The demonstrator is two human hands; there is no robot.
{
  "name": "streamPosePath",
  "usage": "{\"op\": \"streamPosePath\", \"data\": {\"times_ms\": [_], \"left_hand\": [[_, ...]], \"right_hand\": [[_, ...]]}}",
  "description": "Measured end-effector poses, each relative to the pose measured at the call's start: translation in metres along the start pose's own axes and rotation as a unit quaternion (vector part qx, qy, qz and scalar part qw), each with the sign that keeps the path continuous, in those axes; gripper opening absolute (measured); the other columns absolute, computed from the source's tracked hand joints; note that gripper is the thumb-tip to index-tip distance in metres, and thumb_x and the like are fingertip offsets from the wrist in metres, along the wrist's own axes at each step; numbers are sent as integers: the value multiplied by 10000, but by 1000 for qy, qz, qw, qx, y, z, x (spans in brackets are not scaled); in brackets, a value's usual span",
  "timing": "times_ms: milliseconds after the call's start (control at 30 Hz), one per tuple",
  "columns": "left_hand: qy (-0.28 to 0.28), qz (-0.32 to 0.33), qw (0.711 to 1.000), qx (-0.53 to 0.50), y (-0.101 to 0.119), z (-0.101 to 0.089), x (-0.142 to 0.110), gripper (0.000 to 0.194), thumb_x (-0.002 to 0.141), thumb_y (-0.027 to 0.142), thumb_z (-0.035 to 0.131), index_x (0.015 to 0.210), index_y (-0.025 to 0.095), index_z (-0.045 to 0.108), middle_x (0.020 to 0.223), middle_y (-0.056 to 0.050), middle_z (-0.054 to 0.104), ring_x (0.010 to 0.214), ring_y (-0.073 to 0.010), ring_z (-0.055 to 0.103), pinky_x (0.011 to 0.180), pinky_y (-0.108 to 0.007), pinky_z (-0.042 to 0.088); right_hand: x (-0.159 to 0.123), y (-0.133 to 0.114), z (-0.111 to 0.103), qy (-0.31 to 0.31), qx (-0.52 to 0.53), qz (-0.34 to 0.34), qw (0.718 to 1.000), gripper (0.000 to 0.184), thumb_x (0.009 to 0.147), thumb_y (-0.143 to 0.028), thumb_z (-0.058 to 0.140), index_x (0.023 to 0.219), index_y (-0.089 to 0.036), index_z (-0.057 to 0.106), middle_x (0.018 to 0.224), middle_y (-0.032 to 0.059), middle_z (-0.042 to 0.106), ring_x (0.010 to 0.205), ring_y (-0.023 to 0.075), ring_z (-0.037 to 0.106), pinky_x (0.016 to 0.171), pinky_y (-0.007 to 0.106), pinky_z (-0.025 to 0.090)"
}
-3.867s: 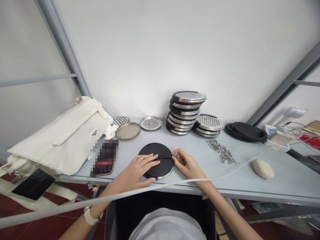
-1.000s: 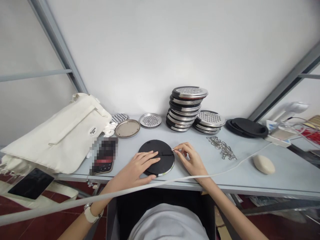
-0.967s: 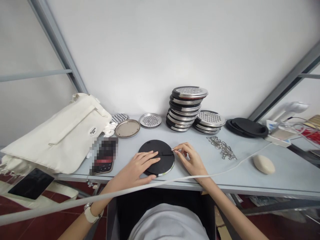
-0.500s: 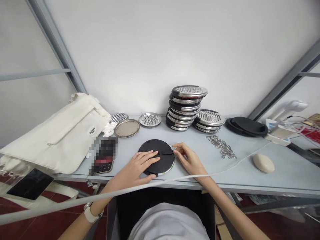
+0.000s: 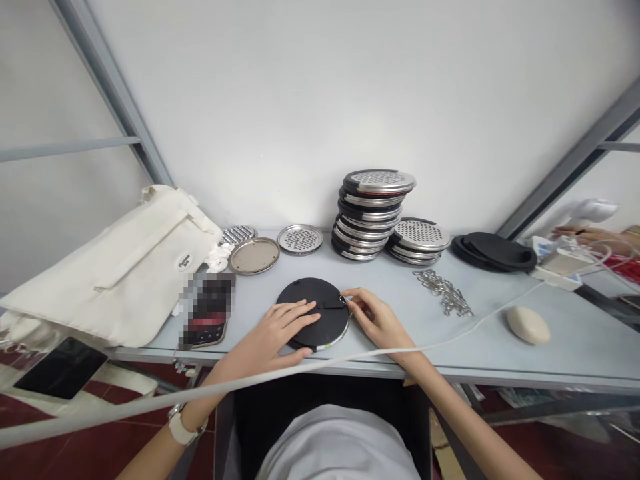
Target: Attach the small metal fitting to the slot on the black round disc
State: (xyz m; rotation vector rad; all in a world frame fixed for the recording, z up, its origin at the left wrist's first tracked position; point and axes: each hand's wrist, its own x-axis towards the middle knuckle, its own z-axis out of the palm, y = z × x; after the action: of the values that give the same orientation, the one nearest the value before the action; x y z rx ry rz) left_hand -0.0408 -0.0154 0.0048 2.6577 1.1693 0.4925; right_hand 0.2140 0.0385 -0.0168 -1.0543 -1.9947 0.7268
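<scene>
A round black disc (image 5: 313,328) lies flat near the table's front edge, with a silvery rim showing at its lower right. Fingers spread, my left hand (image 5: 283,330) rests flat on its left half. My right hand (image 5: 377,317) is at the right edge of the disc. Its thumb and forefinger pinch a small metal clip (image 5: 343,299) at the rim, by a slit in the black cover. The clip resembles those in the loose pile of metal clips (image 5: 445,293) to the right. How far it is hooked into the disc I cannot tell.
Behind stand a tall stack of round graters (image 5: 373,217), a shorter stack (image 5: 421,237) and black covers (image 5: 493,252). Metal discs (image 5: 254,257), a phone (image 5: 210,313) and a white bag (image 5: 110,267) lie left. A white cable (image 5: 480,323) crosses in front. Another person's hand (image 5: 595,237) appears far right.
My right hand has shifted slightly left, bringing the clip onto the disc's edge. My left hand has stayed put. Another person's hand has come into view at the far right.
</scene>
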Motion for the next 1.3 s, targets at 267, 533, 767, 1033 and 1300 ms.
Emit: {"op": "streamPosePath", "data": {"times_ms": [267, 533, 767, 1033, 1300], "left_hand": [[0, 6, 1000, 1, -1, 1, 0, 526, 917, 359, 515, 1409, 285, 346, 1492, -29, 311, 1365, -233, 267, 1083, -408, 272], [2, 6, 1000, -1, 0, 0, 0, 536, 908, 351, 525, 1409, 291, 344, 1486, -33, 325, 1358, -236, 285, 1082, -410, 274], [8, 11, 1000, -3, -1, 0, 0, 537, 904, 347, 535, 1406, 295, 352, 1478, -39, 339, 1354, -240, 297, 1076, -409, 285], [2, 6, 1000, -3, -1, 0, 0, 535, 913, 352, 525, 1413, 294, 341, 1487, -35, 323, 1364, -236, 278, 1085, -413, 272], [2, 7, 1000, -3, 0, -1, 0, 529, 915, 353, 519, 1411, 292, 347, 1485, -34, 327, 1363, -239, 281, 1084, -413, 276]], "right_hand": [[2, -4, 0, -7, -5, -2, 1000, 234, 909, -315, 470, 1055, -166, 575, 672, -6, 517, 589, 138, 504, 549, 256, 439], [1, -3, 0, -15, -8, -1, 1000, 220, 915, -309, 455, 1050, -177, 567, 658, -16, 507, 572, 127, 469, 545, 248, 423], [1, -4, -1, -16, -8, -2, 1000, 217, 912, -326, 457, 1033, -178, 561, 649, -24, 496, 561, 124, 454, 533, 243, 411], [2, -4, -1, -13, 3, 8, 1000, 208, 903, -324, 476, 1019, -176, 564, 638, -29, 493, 554, 117, 444, 525, 239, 403], [3, -6, -2, -1, -6, 0, 1000, 222, 882, -297, 507, 1023, -172, 624, 650, -9, 518, 565, 127, 473, 530, 251, 426]]}}
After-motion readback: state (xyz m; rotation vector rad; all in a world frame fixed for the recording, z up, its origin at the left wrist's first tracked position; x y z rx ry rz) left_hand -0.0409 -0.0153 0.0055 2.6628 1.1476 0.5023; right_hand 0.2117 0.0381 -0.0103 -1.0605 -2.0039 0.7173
